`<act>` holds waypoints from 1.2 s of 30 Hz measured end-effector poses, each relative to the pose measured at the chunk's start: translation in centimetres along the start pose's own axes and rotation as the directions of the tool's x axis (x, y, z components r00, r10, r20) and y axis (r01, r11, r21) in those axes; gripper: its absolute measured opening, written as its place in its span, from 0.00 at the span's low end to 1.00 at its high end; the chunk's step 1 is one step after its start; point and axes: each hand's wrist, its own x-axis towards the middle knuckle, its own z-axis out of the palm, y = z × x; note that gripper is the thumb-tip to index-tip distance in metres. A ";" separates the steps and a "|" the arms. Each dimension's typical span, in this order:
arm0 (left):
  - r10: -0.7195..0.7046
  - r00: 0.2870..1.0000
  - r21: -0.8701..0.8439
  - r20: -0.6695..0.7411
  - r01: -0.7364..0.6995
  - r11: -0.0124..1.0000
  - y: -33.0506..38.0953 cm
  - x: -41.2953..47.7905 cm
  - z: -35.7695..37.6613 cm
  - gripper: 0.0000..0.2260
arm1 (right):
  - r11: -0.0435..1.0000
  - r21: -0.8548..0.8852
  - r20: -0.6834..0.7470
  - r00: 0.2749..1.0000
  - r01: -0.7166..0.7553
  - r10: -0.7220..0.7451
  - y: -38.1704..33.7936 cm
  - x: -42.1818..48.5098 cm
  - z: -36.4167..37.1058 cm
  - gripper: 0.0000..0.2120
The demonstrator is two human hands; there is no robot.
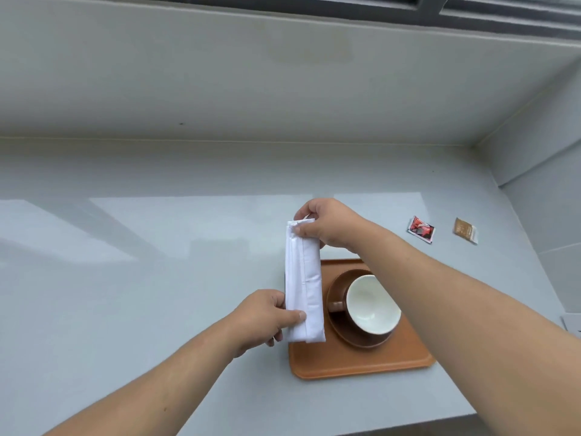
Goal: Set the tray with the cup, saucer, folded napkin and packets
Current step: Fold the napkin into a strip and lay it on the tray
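A white folded napkin (303, 281) hangs as a long narrow strip above the left edge of the orange tray (361, 360). My left hand (267, 319) pinches its near end and my right hand (327, 225) pinches its far end. On the tray stands a brown saucer (361, 339) with a brown cup (372, 305), white inside, its handle pointing left. A red packet (421, 229) and a brown packet (465, 230) lie on the counter to the far right, off the tray.
The grey counter (141, 262) meets a wall at the back and a side wall on the right. The counter's front edge runs just below the tray. A white paper corner (572, 325) shows at the right edge.
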 end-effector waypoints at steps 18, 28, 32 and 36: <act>-0.113 0.932 0.561 -0.344 0.300 0.772 -3.9 0.5 6.4 0.22 | 0.672 -0.674 0.199 0.951 0.307 -0.235 6.4 0.1 4.1 0.11; -0.164 0.852 0.457 -0.498 0.418 0.785 -5.0 -0.1 7.9 0.23 | 0.375 -0.712 0.467 0.799 0.594 -0.379 4.2 -6.3 5.3 0.10; -0.150 0.848 0.484 -0.508 0.425 0.764 -5.1 0.0 7.7 0.25 | 0.238 -0.708 0.698 0.710 0.665 0.090 4.6 -8.8 8.0 0.14; -0.168 0.877 0.503 -0.450 0.404 0.764 -5.3 0.7 7.2 0.23 | 0.159 -0.759 0.649 0.752 0.631 0.115 3.2 -5.9 7.7 0.12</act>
